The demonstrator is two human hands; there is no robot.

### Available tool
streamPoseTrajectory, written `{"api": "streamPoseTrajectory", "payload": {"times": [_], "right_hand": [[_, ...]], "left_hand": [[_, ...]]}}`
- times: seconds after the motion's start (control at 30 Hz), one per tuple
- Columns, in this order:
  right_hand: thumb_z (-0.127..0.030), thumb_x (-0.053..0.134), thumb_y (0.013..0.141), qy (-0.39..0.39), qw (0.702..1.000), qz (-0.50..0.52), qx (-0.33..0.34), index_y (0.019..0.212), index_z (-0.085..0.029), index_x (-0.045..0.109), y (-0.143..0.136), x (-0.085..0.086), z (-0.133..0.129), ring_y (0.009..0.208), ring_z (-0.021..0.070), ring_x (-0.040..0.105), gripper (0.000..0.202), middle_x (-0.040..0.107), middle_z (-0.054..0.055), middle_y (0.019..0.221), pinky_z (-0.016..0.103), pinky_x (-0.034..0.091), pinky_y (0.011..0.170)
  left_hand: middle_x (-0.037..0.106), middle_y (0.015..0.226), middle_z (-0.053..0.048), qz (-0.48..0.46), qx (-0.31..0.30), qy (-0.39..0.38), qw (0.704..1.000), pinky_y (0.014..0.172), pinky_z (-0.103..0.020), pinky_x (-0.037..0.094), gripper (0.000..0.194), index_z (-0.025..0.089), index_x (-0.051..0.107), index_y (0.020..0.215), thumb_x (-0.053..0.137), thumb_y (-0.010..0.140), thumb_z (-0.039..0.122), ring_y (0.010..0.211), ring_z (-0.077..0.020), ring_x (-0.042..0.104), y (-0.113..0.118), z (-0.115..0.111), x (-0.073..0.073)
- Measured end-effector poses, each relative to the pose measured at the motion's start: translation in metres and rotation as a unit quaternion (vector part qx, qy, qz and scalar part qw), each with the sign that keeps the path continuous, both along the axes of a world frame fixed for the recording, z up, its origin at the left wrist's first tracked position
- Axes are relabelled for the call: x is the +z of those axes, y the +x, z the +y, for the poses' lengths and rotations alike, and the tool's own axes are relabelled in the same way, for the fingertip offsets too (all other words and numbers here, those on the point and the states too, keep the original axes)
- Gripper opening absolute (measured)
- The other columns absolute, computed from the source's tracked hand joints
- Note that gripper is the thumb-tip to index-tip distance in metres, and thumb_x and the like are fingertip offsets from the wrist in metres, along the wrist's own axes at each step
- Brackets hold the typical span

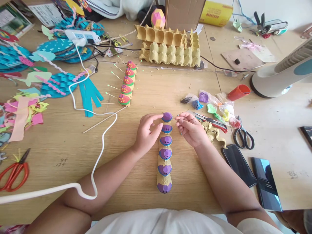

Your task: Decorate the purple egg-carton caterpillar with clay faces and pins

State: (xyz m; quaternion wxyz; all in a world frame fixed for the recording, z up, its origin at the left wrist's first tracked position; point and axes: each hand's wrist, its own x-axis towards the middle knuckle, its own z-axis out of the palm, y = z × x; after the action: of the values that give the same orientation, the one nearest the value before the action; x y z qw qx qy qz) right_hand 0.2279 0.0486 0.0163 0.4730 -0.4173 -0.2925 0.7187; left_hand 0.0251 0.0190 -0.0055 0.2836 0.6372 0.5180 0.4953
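Note:
A strip of egg carton (165,162) lies lengthwise in front of me, its several bumps covered in purple and blue clay with small dark marks. At its far end, my left hand (148,131) has thumb and forefinger apart on the left side, close to the first purple bumps; whether the fingertips touch them I cannot tell. Just right of that end, my right hand (191,128) is closed in a pinch. What sits between its fingertips is too small to name. Farther back stands another carton strip (126,83) with red and green bumps and thin green-tipped sticks.
Clay packets (211,110), a utility knife (211,122), black scissors (243,135) and two phones (239,165) lie to the right. A white cable (103,139) crosses the left side near orange-handled scissors (16,172). Egg cartons (174,53) stand behind; a white fan (280,71) is at right.

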Motion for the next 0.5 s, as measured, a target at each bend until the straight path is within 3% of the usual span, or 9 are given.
{"api": "streamPoseTrajectory", "payload": {"times": [0.23,0.5], "right_hand": [[-0.027,0.092,0.068,0.017,1.0,-0.02,0.0,0.092,-0.025,0.066,-0.0009,-0.0026,-0.0005,0.084,0.0114,0.072,0.035,0.076,-0.002,0.093,0.022,0.058,0.074],[-0.026,0.092,0.065,0.034,0.999,-0.039,-0.004,0.092,-0.024,0.067,-0.0035,0.0014,-0.0031,0.081,0.0112,0.068,0.036,0.073,-0.002,0.091,0.025,0.056,0.078]], "left_hand": [[0.072,0.125,-0.008,0.0,0.0,0.005,1.0,0.087,-0.033,0.057,0.025,0.024,0.07,0.122,0.065,0.097,0.024,0.117,-0.0218,0.065,0.0,0.0004,-0.0008],[0.072,0.124,-0.008,-0.01,-0.007,0.007,1.0,0.087,-0.032,0.056,0.026,0.023,0.071,0.121,0.066,0.096,0.021,0.116,-0.0213,0.065,-0.0003,0.0011,-0.0015]]}}
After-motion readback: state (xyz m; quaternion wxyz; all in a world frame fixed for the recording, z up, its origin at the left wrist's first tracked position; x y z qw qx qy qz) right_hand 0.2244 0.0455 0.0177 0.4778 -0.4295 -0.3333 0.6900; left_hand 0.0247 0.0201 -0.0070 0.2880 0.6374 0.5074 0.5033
